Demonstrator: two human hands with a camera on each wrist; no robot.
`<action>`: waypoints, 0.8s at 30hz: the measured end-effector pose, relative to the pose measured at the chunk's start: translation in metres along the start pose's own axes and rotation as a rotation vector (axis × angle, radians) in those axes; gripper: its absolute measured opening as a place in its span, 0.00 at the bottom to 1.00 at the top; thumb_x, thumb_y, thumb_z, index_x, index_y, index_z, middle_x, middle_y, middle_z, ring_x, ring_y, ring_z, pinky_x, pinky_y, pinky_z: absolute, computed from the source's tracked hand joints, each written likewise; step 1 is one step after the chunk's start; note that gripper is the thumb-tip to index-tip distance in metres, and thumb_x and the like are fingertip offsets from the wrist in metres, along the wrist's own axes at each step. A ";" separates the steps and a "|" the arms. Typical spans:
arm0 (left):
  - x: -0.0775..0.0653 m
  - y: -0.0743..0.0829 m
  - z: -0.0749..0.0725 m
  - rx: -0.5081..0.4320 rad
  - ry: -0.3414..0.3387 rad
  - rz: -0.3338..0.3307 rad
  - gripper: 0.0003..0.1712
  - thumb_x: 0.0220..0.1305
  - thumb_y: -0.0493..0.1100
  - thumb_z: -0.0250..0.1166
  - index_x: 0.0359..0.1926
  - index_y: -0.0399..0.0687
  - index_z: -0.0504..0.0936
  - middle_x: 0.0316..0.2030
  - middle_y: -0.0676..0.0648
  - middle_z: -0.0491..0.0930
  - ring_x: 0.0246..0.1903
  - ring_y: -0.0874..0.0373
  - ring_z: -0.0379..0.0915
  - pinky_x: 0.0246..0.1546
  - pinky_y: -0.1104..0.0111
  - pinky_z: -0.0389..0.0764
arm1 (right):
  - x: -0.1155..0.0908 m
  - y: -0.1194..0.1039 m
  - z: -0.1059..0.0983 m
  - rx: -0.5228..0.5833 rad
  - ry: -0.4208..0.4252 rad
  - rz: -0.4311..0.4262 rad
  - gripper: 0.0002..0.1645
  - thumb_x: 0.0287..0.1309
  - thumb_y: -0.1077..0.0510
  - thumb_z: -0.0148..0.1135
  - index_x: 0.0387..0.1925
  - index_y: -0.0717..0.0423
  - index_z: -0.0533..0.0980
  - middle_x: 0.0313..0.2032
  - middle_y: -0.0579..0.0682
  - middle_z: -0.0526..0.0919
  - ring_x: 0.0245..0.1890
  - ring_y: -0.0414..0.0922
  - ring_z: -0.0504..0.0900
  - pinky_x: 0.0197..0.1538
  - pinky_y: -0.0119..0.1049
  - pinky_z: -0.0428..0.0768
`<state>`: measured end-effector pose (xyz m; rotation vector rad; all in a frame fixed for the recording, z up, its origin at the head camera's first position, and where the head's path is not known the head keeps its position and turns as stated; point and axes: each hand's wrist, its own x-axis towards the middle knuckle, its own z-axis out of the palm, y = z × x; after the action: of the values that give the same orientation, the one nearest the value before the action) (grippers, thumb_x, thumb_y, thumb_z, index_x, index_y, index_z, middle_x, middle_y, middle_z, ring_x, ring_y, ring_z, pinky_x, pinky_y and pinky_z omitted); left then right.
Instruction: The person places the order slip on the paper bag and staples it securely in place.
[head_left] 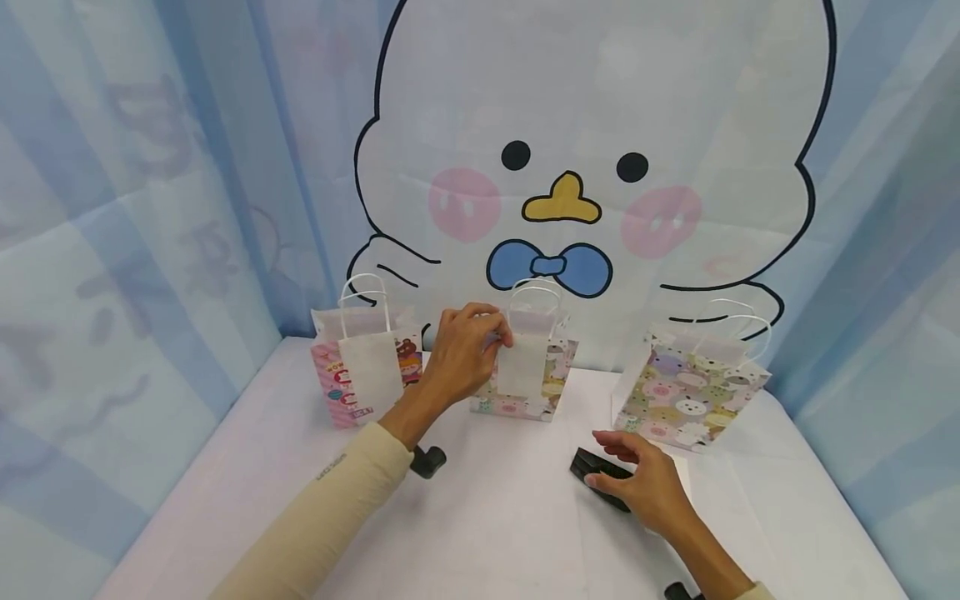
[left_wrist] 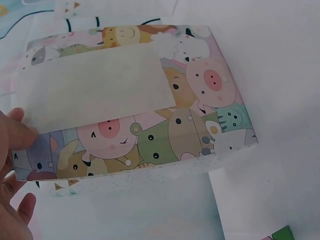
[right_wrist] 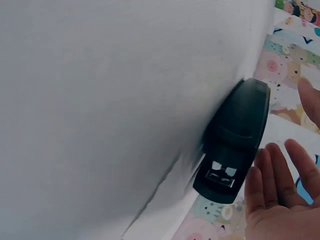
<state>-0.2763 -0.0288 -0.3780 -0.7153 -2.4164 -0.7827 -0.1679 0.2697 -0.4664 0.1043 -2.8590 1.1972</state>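
Note:
A paper gift bag (head_left: 561,367) with printed animals and white handles stands at the middle back of the table. A blank white paper slip (left_wrist: 95,85) lies against its front. My left hand (head_left: 467,350) pinches the bag's upper edge by the slip's corner, thumb (left_wrist: 17,132) in front and fingers behind. On the table in front of the right bag lies a black stapler (head_left: 600,477). My right hand (head_left: 647,482) is beside the stapler, fingers spread and loosely bent. In the right wrist view a gap shows between thumb and fingers, and the stapler (right_wrist: 235,140) is not gripped.
At the left stands a pink printed gift bag (head_left: 339,387) with a white slip (head_left: 372,367) on its front. Another animal-print bag (head_left: 690,396) leans at the right, near white paper (head_left: 681,475). A curtain (head_left: 622,92) with a cartoon figure hangs behind the table.

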 end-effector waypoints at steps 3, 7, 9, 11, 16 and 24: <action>0.000 0.000 0.000 0.001 -0.003 -0.001 0.05 0.72 0.37 0.69 0.37 0.51 0.85 0.49 0.50 0.91 0.67 0.51 0.76 0.64 0.49 0.71 | -0.001 0.004 0.002 -0.040 -0.017 -0.001 0.40 0.49 0.52 0.86 0.65 0.49 0.81 0.61 0.52 0.87 0.60 0.54 0.85 0.65 0.55 0.81; 0.000 0.000 0.000 -0.005 -0.005 -0.003 0.04 0.71 0.37 0.70 0.37 0.51 0.86 0.51 0.49 0.91 0.67 0.49 0.76 0.64 0.49 0.72 | -0.002 0.009 0.006 -0.063 -0.024 -0.007 0.41 0.44 0.54 0.88 0.63 0.50 0.82 0.59 0.53 0.88 0.62 0.55 0.85 0.68 0.58 0.78; 0.000 0.000 -0.001 -0.007 -0.005 -0.005 0.04 0.71 0.36 0.70 0.38 0.50 0.86 0.51 0.49 0.91 0.67 0.49 0.76 0.64 0.48 0.72 | -0.002 0.010 0.007 -0.073 -0.028 -0.015 0.42 0.42 0.55 0.89 0.62 0.51 0.82 0.59 0.54 0.88 0.63 0.56 0.84 0.69 0.60 0.76; 0.000 0.000 -0.001 -0.005 -0.006 -0.007 0.04 0.71 0.36 0.70 0.37 0.50 0.86 0.51 0.48 0.91 0.67 0.49 0.76 0.64 0.48 0.72 | -0.002 0.010 0.007 -0.101 -0.031 -0.026 0.42 0.42 0.55 0.89 0.62 0.51 0.83 0.59 0.54 0.88 0.63 0.57 0.83 0.69 0.61 0.76; 0.000 0.000 0.000 0.001 -0.007 -0.001 0.04 0.71 0.37 0.70 0.38 0.50 0.86 0.50 0.49 0.91 0.68 0.50 0.76 0.64 0.49 0.72 | 0.000 0.011 0.006 -0.199 -0.057 -0.044 0.42 0.41 0.54 0.89 0.61 0.53 0.83 0.58 0.55 0.87 0.62 0.59 0.83 0.65 0.61 0.78; 0.000 0.000 0.000 0.011 0.003 -0.001 0.06 0.72 0.36 0.69 0.36 0.52 0.86 0.49 0.50 0.91 0.68 0.51 0.76 0.65 0.48 0.71 | 0.004 0.011 0.006 -0.287 -0.102 -0.020 0.45 0.34 0.51 0.92 0.59 0.53 0.84 0.52 0.53 0.87 0.53 0.51 0.84 0.57 0.56 0.80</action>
<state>-0.2760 -0.0289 -0.3782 -0.7076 -2.4165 -0.7694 -0.1729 0.2729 -0.4777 0.1876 -3.0737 0.7871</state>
